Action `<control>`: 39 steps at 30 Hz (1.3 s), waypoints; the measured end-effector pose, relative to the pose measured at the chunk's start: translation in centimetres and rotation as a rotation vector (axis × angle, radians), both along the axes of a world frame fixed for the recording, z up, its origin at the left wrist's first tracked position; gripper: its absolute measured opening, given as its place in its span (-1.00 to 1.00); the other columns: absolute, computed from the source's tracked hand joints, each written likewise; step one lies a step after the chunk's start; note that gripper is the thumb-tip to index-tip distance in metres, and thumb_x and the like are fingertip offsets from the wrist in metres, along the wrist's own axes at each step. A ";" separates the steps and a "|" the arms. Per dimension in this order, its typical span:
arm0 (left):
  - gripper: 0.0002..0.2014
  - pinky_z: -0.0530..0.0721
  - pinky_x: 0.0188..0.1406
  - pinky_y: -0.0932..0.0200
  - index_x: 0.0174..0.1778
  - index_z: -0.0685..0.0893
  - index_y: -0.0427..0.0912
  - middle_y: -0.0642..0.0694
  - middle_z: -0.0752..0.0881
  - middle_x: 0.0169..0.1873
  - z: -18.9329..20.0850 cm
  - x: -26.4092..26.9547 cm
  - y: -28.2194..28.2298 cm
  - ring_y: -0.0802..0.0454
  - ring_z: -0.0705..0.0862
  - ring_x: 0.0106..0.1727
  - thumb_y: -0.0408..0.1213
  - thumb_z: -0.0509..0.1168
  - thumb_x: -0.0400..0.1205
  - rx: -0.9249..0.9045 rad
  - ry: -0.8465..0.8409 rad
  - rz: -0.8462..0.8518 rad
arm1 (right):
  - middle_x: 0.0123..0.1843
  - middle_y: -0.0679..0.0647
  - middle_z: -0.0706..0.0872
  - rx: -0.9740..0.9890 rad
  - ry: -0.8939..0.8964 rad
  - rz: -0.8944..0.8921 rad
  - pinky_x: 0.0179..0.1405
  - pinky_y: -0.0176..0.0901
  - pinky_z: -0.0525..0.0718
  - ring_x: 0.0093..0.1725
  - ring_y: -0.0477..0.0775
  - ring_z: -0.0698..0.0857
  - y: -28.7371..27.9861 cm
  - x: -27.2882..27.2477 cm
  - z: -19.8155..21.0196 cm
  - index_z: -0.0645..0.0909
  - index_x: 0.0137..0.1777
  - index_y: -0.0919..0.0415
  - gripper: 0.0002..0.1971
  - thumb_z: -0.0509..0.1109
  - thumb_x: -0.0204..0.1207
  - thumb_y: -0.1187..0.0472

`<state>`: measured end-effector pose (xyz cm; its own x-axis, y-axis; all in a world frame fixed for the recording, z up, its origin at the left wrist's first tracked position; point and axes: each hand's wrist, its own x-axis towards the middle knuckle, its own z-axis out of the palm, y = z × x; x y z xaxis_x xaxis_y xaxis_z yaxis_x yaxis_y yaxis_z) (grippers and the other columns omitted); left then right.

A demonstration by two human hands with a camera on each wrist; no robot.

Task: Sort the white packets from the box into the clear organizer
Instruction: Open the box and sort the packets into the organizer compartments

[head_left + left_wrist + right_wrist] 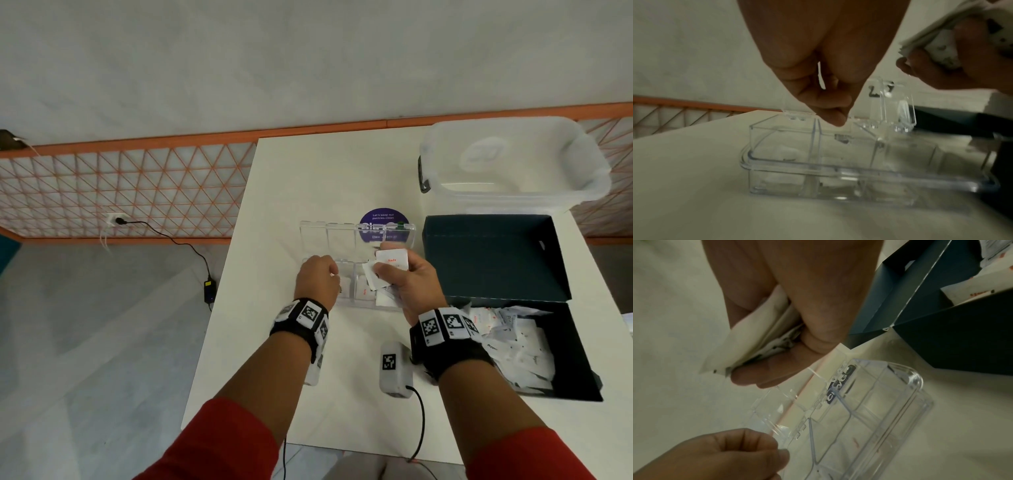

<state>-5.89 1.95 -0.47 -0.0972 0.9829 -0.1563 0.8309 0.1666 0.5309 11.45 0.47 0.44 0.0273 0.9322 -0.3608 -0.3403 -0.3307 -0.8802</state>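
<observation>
The clear organizer (343, 237) lies mid-table with its lid tipped back; a few white packets lie in its near compartments. My left hand (317, 277) hovers over its left end with fingers curled, pinching what looks like a white packet (821, 76), of which only a thin edge shows. My right hand (407, 279) grips a bunch of white packets (391, 262), the top one marked "Salt", above the organizer's right side (890, 410). The dark box (579, 359) at the right holds several more packets (513, 339).
The box's lid (493, 253) stands open behind it. A large clear plastic tub (507, 161) sits at the back right. A purple round sticker (383, 217) lies behind the organizer. A small white tagged device (394, 370) with a cable rests near the table's front edge.
</observation>
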 end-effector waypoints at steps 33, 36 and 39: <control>-0.88 0.59 -0.45 0.38 -0.29 0.73 -0.03 0.07 0.77 -0.37 5.3 -0.1 -1.0 0.26 0.70 -0.36 -0.32 0.54 0.43 -0.043 -0.693 0.136 | -0.07 0.06 0.84 -0.021 0.042 0.010 -0.67 -0.36 0.47 -0.56 -0.16 0.62 -0.1 -0.6 1.9 0.74 0.21 0.18 -0.55 0.55 0.34 0.56; -0.85 0.67 -0.35 0.34 -0.23 0.80 -0.06 0.03 0.79 -0.26 5.4 -0.2 -1.0 0.22 0.74 -0.25 -0.43 0.46 0.50 -0.015 -0.769 0.163 | -0.08 0.07 0.84 -0.036 0.018 0.022 -0.62 -0.30 0.52 -0.48 -0.09 0.67 0.0 -0.7 1.6 0.77 0.16 0.10 -0.56 0.59 0.33 0.51; -0.81 0.72 -0.24 0.28 -0.18 0.83 -0.05 0.07 0.80 -0.20 5.3 -0.3 -1.0 0.20 0.75 -0.14 -0.45 0.41 0.52 0.012 -0.744 0.199 | -0.01 0.03 0.86 -0.054 0.019 0.012 -0.35 -0.15 0.71 -0.25 0.04 0.78 -0.1 -0.8 1.1 0.75 0.17 0.05 -0.53 0.60 0.32 0.51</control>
<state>-6.18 1.00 4.79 -0.1458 0.9599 -0.2395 0.2090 0.2665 0.9409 10.67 0.38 1.58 0.0090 0.9118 -0.4105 -0.3525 -0.3813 -0.8546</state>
